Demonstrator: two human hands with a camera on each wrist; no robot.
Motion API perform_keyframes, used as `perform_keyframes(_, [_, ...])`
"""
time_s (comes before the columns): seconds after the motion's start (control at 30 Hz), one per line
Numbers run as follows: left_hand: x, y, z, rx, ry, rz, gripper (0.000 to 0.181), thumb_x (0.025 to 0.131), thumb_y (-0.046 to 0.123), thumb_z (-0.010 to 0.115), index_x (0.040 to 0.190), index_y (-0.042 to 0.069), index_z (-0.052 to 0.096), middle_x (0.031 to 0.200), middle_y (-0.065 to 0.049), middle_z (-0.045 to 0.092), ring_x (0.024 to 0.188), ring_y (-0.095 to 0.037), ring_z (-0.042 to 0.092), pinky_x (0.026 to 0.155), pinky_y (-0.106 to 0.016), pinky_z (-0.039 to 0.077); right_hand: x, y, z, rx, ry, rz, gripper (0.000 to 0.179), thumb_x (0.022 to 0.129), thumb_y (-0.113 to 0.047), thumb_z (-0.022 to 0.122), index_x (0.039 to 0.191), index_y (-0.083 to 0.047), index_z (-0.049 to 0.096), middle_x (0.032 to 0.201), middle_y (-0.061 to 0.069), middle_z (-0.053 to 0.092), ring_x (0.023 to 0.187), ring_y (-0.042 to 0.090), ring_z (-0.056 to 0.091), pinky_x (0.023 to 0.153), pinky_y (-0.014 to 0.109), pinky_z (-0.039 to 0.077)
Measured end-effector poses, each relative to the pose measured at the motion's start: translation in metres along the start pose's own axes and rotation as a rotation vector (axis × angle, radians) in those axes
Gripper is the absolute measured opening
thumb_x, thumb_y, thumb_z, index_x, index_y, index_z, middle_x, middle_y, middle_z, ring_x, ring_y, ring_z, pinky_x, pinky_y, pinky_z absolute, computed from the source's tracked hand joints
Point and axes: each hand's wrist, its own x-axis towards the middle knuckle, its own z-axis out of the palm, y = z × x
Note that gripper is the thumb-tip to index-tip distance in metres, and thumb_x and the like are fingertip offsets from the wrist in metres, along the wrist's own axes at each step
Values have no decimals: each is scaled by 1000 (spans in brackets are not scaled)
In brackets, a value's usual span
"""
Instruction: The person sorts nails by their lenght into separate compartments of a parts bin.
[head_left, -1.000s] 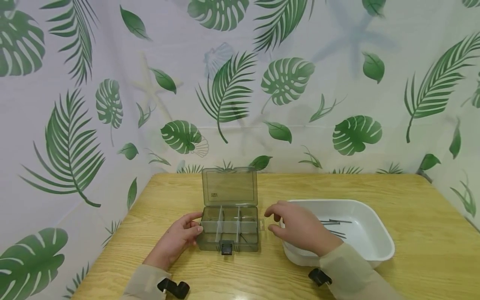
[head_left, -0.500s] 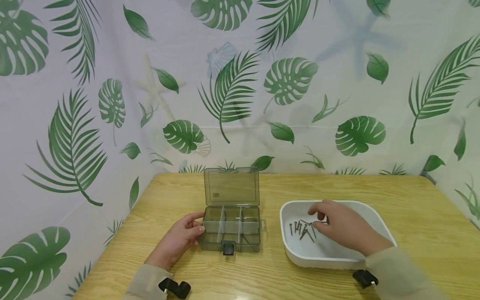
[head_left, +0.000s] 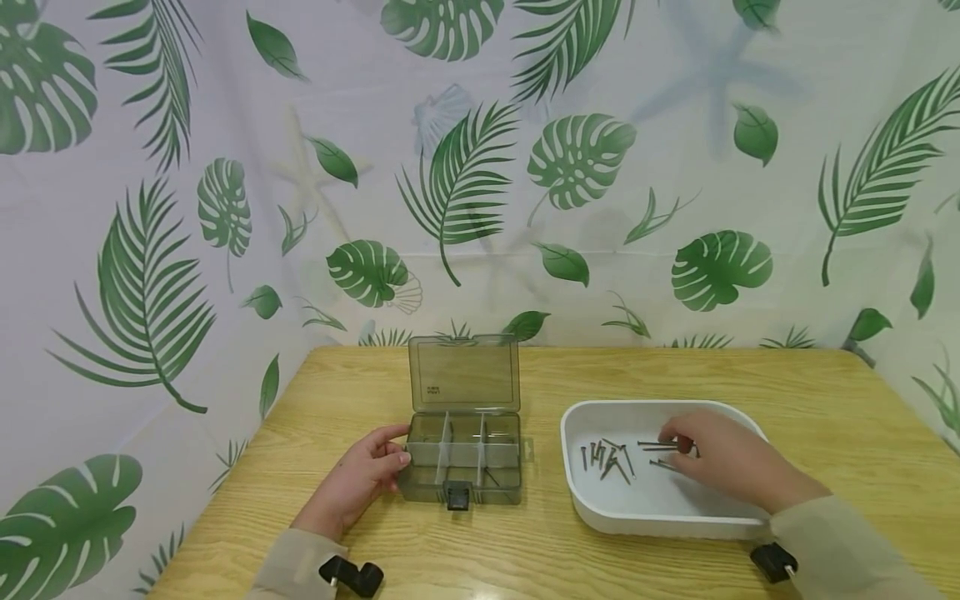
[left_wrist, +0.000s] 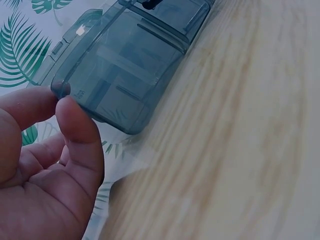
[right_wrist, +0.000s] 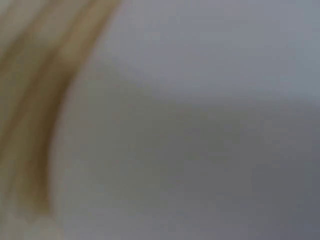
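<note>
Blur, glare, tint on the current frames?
Head: mostly crisp, a glare patch on the wooden table at the bottom edge. Left wrist: dim, bluish cast, yet left hand and translucent organizer box readable. Right wrist: badly blurred, probably the white tub as a pale smear.

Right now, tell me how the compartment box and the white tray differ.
The compartment box is see-through grey-green plastic; the white tray is opaque. Dividers split the compartment box, while the white tray shows none. The compartment box has a raised lid; no lid shows on the white tray. Both stand on the wooden table with thin pieces inside.
</note>
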Motion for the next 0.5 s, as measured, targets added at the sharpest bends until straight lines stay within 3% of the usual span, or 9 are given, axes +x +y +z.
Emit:
perform_keyframes(0.27, [2,-2,-1,1,0,14,52,93,11,58,141,8,38,101,-11,47,80,-20,47,60,-28,48,-2,10,11,17,-136,107,11,79,-17,70,88,-21,66,75,-8,52,71,12,45,63,32,39])
perform_keyframes(0.5, [0,1,1,2,10,8,52,93,9,58,141,7,37,101,-11,47,80,-20,47,59,-28,47,-1,9,17,21,-185,124,10,83,-9,65,85,-19,61,73,-8,51,69,13,45,62,33,38])
